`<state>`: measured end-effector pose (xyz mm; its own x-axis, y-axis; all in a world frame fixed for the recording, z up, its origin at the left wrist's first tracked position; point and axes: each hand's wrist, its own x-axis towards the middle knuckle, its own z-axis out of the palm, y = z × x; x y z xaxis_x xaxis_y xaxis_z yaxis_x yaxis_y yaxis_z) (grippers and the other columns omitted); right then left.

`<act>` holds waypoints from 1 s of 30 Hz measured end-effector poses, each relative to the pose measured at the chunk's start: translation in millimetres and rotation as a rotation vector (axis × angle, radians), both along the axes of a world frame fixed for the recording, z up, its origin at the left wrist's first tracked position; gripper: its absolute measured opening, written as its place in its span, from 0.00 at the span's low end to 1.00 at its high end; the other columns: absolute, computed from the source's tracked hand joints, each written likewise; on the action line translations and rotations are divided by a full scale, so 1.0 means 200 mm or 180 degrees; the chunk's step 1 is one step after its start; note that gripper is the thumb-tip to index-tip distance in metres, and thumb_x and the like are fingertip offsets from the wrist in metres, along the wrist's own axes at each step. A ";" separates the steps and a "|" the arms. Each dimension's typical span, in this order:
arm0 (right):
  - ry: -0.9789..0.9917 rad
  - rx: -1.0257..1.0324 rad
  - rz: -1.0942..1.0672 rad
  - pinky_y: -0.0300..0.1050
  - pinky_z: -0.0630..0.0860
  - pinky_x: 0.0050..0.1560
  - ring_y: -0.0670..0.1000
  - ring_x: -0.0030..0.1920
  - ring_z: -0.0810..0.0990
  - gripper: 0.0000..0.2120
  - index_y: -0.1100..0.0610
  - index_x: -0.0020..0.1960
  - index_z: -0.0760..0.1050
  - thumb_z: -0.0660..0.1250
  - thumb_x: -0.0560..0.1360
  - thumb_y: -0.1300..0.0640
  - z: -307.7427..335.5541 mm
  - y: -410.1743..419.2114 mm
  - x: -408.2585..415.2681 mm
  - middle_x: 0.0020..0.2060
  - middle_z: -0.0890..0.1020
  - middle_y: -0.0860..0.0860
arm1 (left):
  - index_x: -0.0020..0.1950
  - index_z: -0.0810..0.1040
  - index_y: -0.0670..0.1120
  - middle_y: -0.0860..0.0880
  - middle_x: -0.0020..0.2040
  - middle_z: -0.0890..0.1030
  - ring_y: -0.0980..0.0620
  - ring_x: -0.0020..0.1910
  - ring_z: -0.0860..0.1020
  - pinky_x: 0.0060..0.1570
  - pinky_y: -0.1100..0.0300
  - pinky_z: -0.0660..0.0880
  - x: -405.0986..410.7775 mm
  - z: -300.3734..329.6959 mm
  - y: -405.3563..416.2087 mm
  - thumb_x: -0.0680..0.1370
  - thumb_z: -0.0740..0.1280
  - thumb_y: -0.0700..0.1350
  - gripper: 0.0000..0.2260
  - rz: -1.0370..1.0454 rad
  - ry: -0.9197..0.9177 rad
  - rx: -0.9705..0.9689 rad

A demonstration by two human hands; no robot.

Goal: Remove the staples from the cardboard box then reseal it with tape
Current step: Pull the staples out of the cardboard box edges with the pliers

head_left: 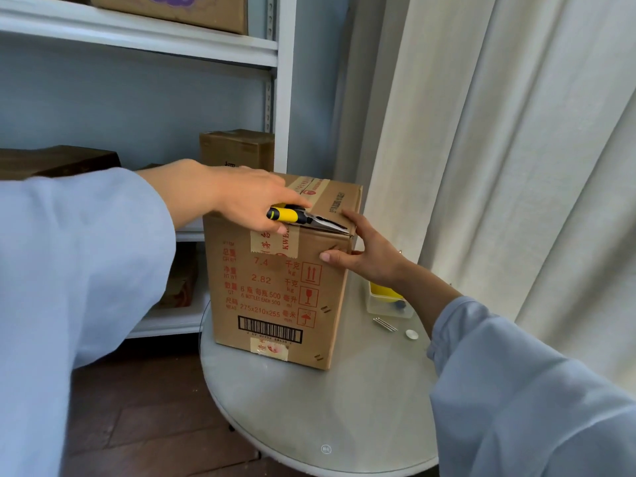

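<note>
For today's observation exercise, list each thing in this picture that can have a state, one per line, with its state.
cardboard box: upright on the round table, top flaps shut.
pliers: gripped, tips at the box's top edge.
left hand: grips the pliers.
right hand: open, braced on the box's corner.
plastic tub: uncovered, holds something yellow.

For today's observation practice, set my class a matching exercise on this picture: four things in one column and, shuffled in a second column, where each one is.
Things
1. pliers
2. cardboard box
3. loose nails
4. right hand

Places
A. lying on the round table, right of the box
B. pressed against the box's upper right corner
C. gripped in the left hand at the box's top edge
D. standing on the round table

Pairs: 1-C, 2-D, 3-A, 4-B
</note>
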<state>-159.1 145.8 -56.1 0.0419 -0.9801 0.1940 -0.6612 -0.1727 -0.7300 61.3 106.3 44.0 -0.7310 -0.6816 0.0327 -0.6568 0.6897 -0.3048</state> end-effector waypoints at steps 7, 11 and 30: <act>-0.0030 0.0040 0.0001 0.58 0.67 0.70 0.57 0.70 0.68 0.47 0.43 0.76 0.51 0.73 0.66 0.38 0.00 0.00 0.00 0.72 0.65 0.51 | 0.73 0.59 0.63 0.53 0.65 0.74 0.52 0.56 0.73 0.51 0.55 0.72 0.01 -0.04 0.00 0.79 0.61 0.56 0.23 0.0107 0.0109 0.0376; -0.0042 0.0038 -0.0012 0.58 0.66 0.70 0.57 0.70 0.68 0.45 0.44 0.76 0.50 0.73 0.67 0.40 0.01 0.00 0.00 0.72 0.65 0.51 | 0.72 0.62 0.61 0.51 0.67 0.73 0.52 0.52 0.72 0.43 0.59 0.69 -0.02 -0.08 0.07 0.80 0.61 0.54 0.21 0.0299 0.0362 0.0321; -0.0116 0.0018 0.0092 0.55 0.65 0.72 0.57 0.71 0.67 0.44 0.47 0.77 0.50 0.73 0.71 0.46 0.02 0.03 0.02 0.73 0.64 0.52 | 0.77 0.50 0.59 0.47 0.71 0.68 0.49 0.56 0.73 0.47 0.60 0.71 -0.01 -0.12 0.25 0.79 0.61 0.55 0.30 0.0831 0.0590 0.0191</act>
<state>-155.1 150.8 -52.2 0.0633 -0.9797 0.1903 -0.6291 -0.1872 -0.7545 59.9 155.5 19.5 -0.5164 -0.8501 0.1030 -0.8545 0.5037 -0.1272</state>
